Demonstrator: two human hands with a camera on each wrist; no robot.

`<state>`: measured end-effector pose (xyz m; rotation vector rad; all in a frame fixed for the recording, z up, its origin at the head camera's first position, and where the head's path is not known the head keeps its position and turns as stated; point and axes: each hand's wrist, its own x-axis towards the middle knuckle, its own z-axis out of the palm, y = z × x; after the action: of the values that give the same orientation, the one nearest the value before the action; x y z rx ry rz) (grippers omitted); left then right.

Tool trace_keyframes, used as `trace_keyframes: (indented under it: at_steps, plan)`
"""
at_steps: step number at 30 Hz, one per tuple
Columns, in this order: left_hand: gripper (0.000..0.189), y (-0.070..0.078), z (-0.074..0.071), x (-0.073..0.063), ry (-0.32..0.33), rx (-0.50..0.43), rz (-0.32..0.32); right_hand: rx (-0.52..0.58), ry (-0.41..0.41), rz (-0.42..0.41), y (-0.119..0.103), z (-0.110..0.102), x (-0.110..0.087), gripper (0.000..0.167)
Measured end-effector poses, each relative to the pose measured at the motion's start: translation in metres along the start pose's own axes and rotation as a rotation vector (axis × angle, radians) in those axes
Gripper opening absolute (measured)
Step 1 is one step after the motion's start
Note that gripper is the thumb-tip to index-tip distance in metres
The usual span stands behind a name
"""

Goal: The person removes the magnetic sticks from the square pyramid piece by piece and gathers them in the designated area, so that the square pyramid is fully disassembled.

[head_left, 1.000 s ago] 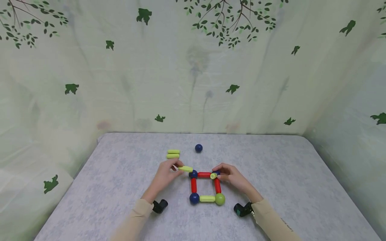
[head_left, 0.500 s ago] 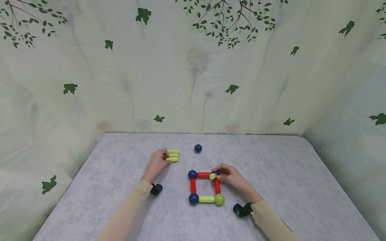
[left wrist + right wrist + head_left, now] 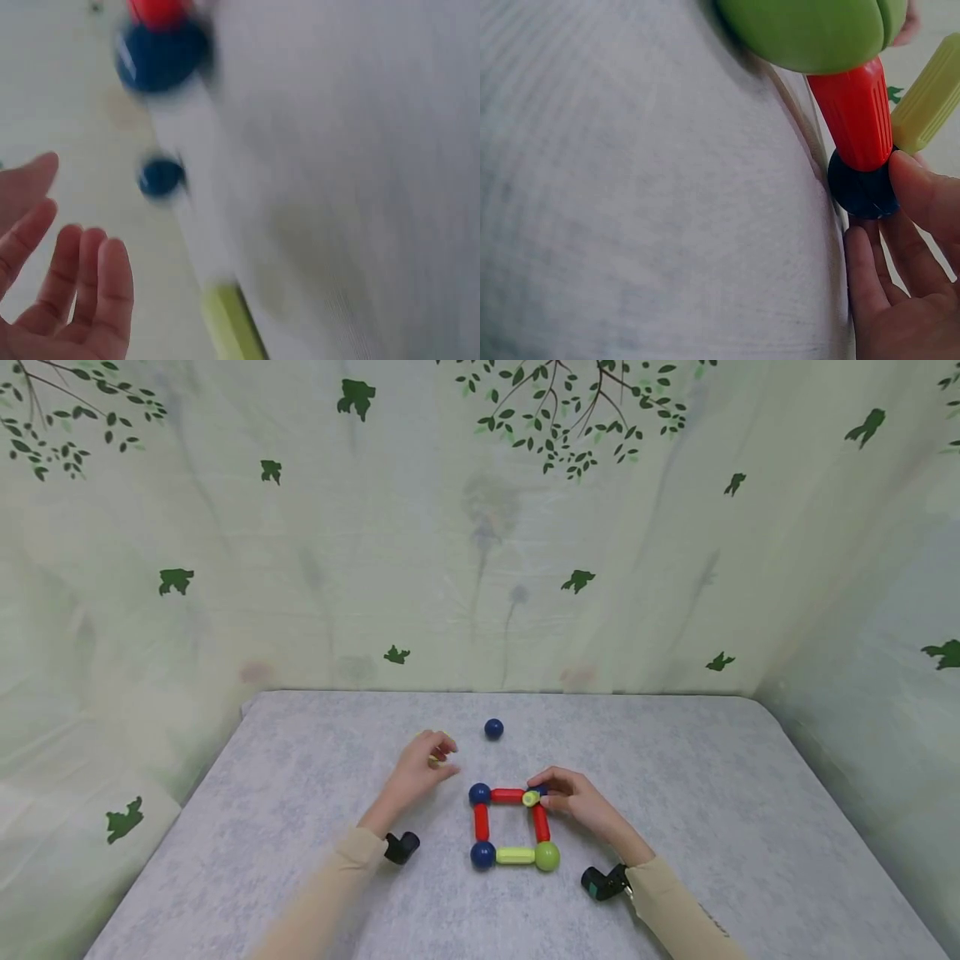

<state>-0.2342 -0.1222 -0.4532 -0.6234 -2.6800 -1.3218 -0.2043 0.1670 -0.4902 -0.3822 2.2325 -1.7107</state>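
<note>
A square of magnetic rods and balls lies on the table. Red rods form three of its sides, a yellow-green rod the front one. Its corners are a green ball at front right and blue balls elsewhere. My right hand pinches the back right blue ball, from which another yellow-green rod stands up. My left hand, fingers parted and holding nothing, hovers left of the square's back left ball.
Behind the square sits a loose blue ball. Loose yellow-green rods lie behind my left hand, mostly hidden in the head view; one rod shows blurred in the left wrist view. A leaf-printed cloth hangs past the table's back edge.
My left hand carried a yellow-green rod from beside the square to the two loose rods, let it go there and moved back rightward without it. The right hand keeps its hold.
</note>
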Motion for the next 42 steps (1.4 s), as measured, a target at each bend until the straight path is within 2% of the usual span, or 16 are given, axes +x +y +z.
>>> trace_keyframes:
  at_steps: [2, 4, 7, 11, 14, 17, 21, 24, 27, 32, 37, 42]
  plan:
    - [0.024, 0.019, 0.013, -0.005, -0.068, -0.081, 0.075, 0.001, -0.004, -0.007, 0.0, -0.001, 0.0, 0.028]
    - [0.026, 0.036, 0.026, -0.009, -0.135, -0.135, 0.123, 0.004, -0.008, -0.018, 0.0, -0.001, 0.0, 0.027]
    - [0.026, 0.052, 0.046, -0.013, -0.183, -0.143, 0.179, 0.01, -0.02, -0.045, 0.002, -0.002, 0.001, 0.026]
    - [0.023, 0.059, 0.065, -0.013, -0.177, -0.078, 0.212, 0.016, -0.033, -0.063, 0.002, -0.002, 0.002, 0.025]
    - [0.018, 0.06, 0.071, -0.013, -0.151, -0.039, 0.239, 0.016, -0.034, -0.066, 0.002, -0.002, 0.002, 0.025]
    - [0.014, 0.057, 0.073, -0.013, -0.14, -0.061, 0.249, 0.017, -0.026, -0.062, 0.002, -0.002, 0.002, 0.026]
    - [0.014, 0.051, 0.071, -0.014, -0.166, -0.213, 0.181, 0.012, -0.016, -0.045, 0.001, -0.002, 0.002, 0.028]
    - [0.013, 0.046, 0.063, -0.015, -0.174, -0.296, 0.121, 0.015, -0.01, -0.034, 0.0, -0.002, 0.002, 0.027]
    - [0.013, 0.038, 0.049, -0.016, -0.131, -0.294, 0.074, 0.018, -0.008, -0.027, -0.001, -0.001, 0.002, 0.027]
    - [0.016, 0.015, 0.022, -0.015, 0.025, -0.28, -0.075, -0.003, 0.001, -0.005, 0.0, 0.0, 0.001, 0.027]
    - [0.015, -0.012, 0.0, -0.014, 0.159, -0.186, -0.175, -0.009, 0.01, -0.002, -0.001, 0.0, 0.0, 0.027]
    - [0.014, -0.03, -0.013, -0.015, 0.195, -0.086, -0.248, -0.005, 0.01, -0.007, -0.001, 0.0, -0.001, 0.026]
